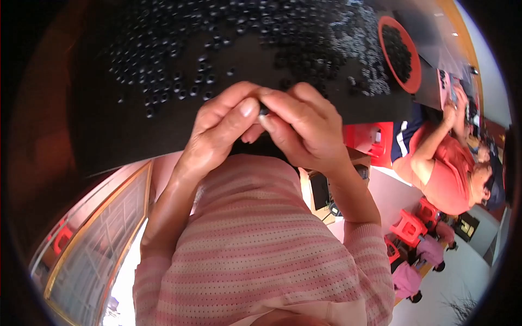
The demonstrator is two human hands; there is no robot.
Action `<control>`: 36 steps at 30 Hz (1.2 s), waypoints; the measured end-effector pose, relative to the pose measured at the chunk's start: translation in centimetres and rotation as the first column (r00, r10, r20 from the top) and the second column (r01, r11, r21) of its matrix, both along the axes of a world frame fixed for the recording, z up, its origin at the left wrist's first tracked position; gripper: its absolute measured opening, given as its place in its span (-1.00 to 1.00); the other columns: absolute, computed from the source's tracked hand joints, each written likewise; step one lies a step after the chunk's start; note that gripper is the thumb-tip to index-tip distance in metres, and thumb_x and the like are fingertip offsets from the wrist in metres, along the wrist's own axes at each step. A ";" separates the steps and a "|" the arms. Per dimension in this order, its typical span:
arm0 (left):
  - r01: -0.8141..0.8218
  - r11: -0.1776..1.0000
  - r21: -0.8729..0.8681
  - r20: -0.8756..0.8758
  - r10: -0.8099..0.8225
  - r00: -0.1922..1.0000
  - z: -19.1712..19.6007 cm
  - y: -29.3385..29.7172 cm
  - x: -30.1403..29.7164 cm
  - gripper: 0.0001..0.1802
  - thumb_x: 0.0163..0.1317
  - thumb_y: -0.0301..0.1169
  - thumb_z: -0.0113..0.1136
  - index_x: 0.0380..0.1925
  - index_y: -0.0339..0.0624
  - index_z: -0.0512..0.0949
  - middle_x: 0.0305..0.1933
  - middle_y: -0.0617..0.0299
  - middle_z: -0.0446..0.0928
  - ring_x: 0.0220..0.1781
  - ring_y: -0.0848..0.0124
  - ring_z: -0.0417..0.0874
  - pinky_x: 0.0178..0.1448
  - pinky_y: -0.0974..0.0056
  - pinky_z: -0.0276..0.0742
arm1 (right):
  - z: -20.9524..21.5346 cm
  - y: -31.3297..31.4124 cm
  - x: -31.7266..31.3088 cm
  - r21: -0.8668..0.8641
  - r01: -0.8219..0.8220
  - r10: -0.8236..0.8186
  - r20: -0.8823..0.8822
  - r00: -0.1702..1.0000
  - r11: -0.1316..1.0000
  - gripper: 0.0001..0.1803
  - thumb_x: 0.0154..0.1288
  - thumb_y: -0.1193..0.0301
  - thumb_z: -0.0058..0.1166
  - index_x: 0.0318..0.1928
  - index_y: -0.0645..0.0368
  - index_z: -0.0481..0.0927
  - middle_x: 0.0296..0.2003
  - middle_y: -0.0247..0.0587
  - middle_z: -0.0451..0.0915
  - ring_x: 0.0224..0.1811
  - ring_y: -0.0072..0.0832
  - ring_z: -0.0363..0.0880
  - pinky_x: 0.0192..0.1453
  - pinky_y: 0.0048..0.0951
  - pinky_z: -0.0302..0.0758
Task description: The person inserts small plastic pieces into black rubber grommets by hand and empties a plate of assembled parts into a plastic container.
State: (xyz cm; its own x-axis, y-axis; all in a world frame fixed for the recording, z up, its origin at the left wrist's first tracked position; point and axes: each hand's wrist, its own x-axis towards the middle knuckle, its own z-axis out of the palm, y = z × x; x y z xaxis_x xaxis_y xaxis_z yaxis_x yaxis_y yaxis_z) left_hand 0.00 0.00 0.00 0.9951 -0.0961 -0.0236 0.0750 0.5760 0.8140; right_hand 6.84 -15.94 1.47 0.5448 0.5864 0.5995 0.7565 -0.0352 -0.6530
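My left hand (224, 117) and my right hand (307, 122) meet above the near edge of a black table (125, 138). Between their thumbs and fingertips is a small black piece (264, 110), mostly covered by the fingers. Both hands are closed in a pinch on it. Many small black ring-like pieces (179, 81) lie scattered over the table beyond my hands. Farther right, a patch of greyer, shinier small pieces (361, 46) lies beside a heap of dull black ones (310, 60).
An orange-red bowl (414, 81) of small black pieces stands at the table's right. A co-worker in an orange-red shirt (448, 174) sits to the right, hands over a pink tray (443, 81). Red stools (408, 227) and several other people are behind; a framed glass panel (98, 244) is lower left.
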 end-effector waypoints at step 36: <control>-0.040 0.990 0.136 0.081 0.029 0.996 -0.1 -0.9 1.2 -0.74 0.41 -0.28 0.03 -0.34 -0.26 0.49 -0.44 0.29 0.47 -0.53 0.65 0.30 -0.44 0.52 0.24 | 3.3 -11.7 17.1 -0.542 0.630 -0.189 0.656 0.731 0.556 -0.94 0.18 0.47 0.00 -0.38 0.17 0.51 -0.39 -0.11 0.40 -0.27 -0.17 0.49 -0.25 -0.19 0.44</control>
